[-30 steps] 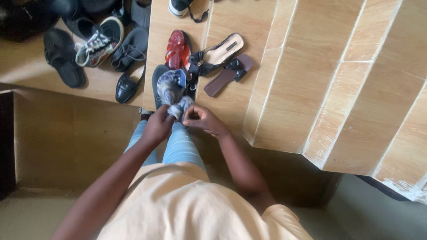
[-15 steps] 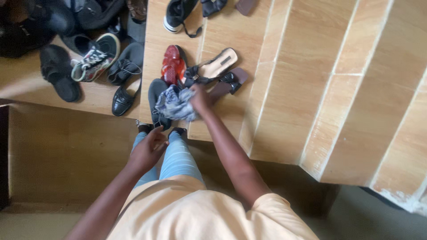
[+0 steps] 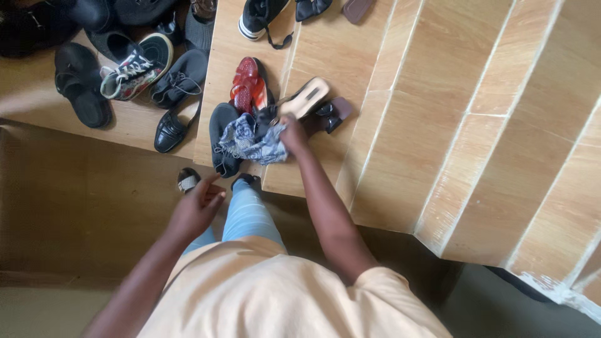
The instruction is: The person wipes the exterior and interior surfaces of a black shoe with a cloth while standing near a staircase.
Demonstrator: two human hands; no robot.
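The tiled stair step [image 3: 325, 56] carries the shoes, and across it the right hand [image 3: 293, 134] now reaches out from the body, its fingers closed on a blue and white patterned cloth [image 3: 253, 141]; the cloth lies bunched over the toe of a dark shoe [image 3: 220, 134], just beside a red sandal [image 3: 249, 78] and touching the strap of a tan flat sandal [image 3: 305, 97]; a second ago both hands pinched the cloth together close above the knees, so the wiping appears to have passed to one hand alone. The left hand [image 3: 195, 209] has let go and hangs apart over the pale blue trousers [image 3: 250, 213], fingers loosely spread, holding nothing; since half a second ago the cloth sits slightly lower on the dark shoe.
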